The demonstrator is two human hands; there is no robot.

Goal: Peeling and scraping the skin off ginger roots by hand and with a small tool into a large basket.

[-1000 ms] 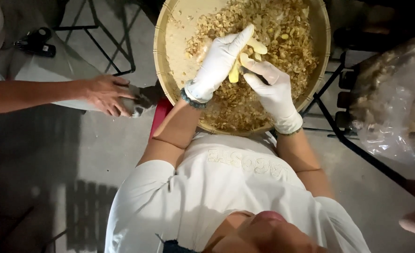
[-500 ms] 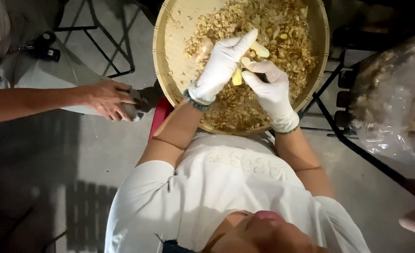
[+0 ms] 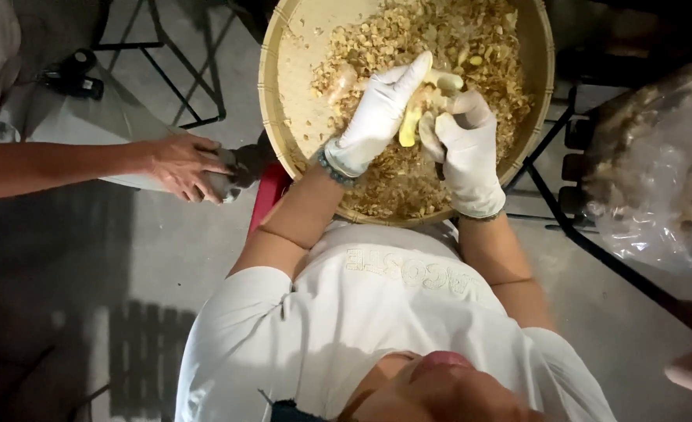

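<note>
Both hands wear white gloves and work over a round woven tray.

Left hand: clenched on the upper part of a pale yellow peeled root piece; index finger laid out straight along it, pointing away from the body. A bead bracelet sits at the wrist, just below the glove cuff.

Right hand: fingers curled against the same piece from the opp. side, thumb up near its top end. Whether it also holds a tool: cannot tell, palm side hidden.

Root piece: between the two gloves, raised above the tray, approx. upright, lower end showing below the left-hand fingers.

Around the grip: tan peelings and scraps cover most of the tray beyond and beneath the hands; bare weave to the left of the grip.

Well left of the grip: another person's bare hand rests on a grey object at the tray's edge. Well right: a clear plastic bag with pale pieces inside, apart from the tray.
</note>
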